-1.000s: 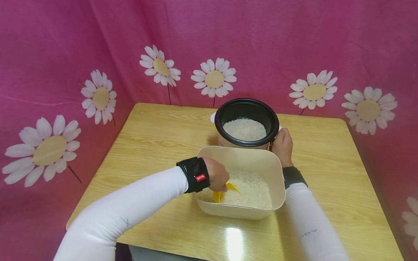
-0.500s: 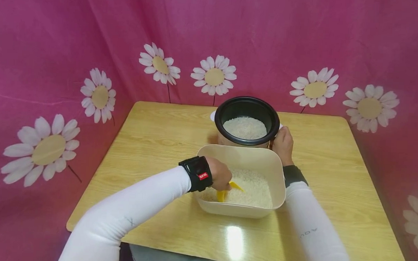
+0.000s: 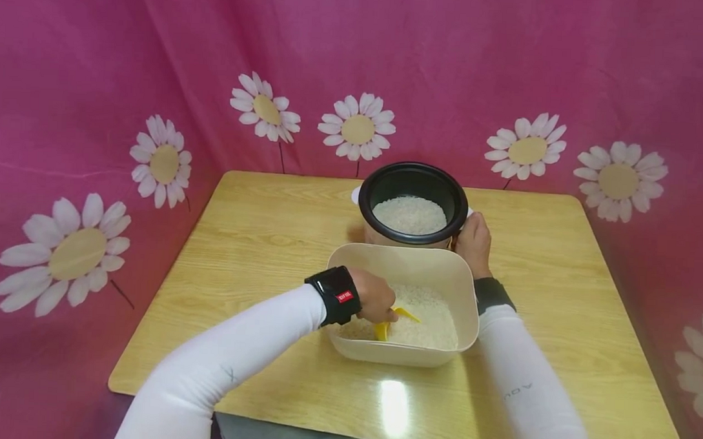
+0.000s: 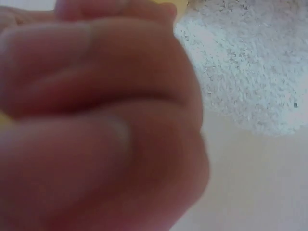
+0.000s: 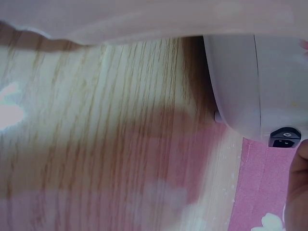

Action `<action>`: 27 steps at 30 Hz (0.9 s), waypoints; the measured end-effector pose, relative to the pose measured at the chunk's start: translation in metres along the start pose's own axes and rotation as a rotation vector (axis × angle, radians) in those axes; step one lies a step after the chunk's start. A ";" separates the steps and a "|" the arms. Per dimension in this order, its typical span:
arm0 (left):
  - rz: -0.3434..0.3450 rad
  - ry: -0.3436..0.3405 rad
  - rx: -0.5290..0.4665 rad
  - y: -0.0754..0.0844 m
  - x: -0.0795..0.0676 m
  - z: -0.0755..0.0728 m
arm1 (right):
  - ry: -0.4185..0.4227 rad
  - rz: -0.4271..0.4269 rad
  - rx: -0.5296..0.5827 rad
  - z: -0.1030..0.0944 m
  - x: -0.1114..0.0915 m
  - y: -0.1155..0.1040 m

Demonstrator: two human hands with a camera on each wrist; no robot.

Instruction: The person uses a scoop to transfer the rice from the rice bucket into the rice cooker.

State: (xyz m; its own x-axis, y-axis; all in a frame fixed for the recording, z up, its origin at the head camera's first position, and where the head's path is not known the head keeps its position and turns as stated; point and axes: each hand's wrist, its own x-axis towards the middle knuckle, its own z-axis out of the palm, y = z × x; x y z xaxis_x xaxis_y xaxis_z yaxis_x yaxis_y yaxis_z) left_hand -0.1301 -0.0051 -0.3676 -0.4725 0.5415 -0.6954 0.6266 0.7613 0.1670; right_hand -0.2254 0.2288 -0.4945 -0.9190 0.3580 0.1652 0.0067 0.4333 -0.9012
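Observation:
My left hand [image 3: 373, 296] is inside a cream plastic bin [image 3: 405, 356], its curled fingers gripping a yellow scoop [image 3: 382, 332]. The scoop sits low in the loose white rice [image 3: 432, 319]. In the left wrist view the curled fingers [image 4: 125, 144] fill the near side, with rice [image 4: 250, 67] beyond them; most of the scoop is hidden there. Behind the bin stands a rice cooker [image 3: 411, 236] with a black inner pot, which also has rice [image 3: 410, 215] in it. At the cooker's right side, my right hand [image 3: 474, 244] grips the white handle; its fingertips are hidden.
The bin stands close in front of the cooker on a wooden table [image 3: 257, 255]. A black power socket [image 5: 285, 137] shows low on the cooker's body. Pink cloth [image 3: 449, 74] with daisies encloses the table's back and sides.
My left hand and the yellow scoop have shifted a little to the right through the rice. The right hand stays at the cooker's handle.

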 end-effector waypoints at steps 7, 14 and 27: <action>0.045 0.001 -0.066 -0.009 0.009 0.005 | -0.012 0.015 0.021 0.000 0.001 0.001; 0.051 0.009 -0.135 -0.014 0.020 0.012 | -0.023 0.026 0.016 -0.001 0.001 0.001; 0.049 0.006 -0.133 -0.019 0.029 0.013 | -0.060 0.059 0.028 -0.004 0.002 0.001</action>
State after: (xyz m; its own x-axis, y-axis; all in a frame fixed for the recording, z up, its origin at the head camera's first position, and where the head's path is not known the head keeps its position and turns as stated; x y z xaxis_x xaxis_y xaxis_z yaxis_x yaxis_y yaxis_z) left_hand -0.1482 -0.0082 -0.4000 -0.4475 0.5810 -0.6799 0.5614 0.7743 0.2922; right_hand -0.2257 0.2332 -0.4939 -0.9394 0.3314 0.0876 0.0517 0.3896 -0.9195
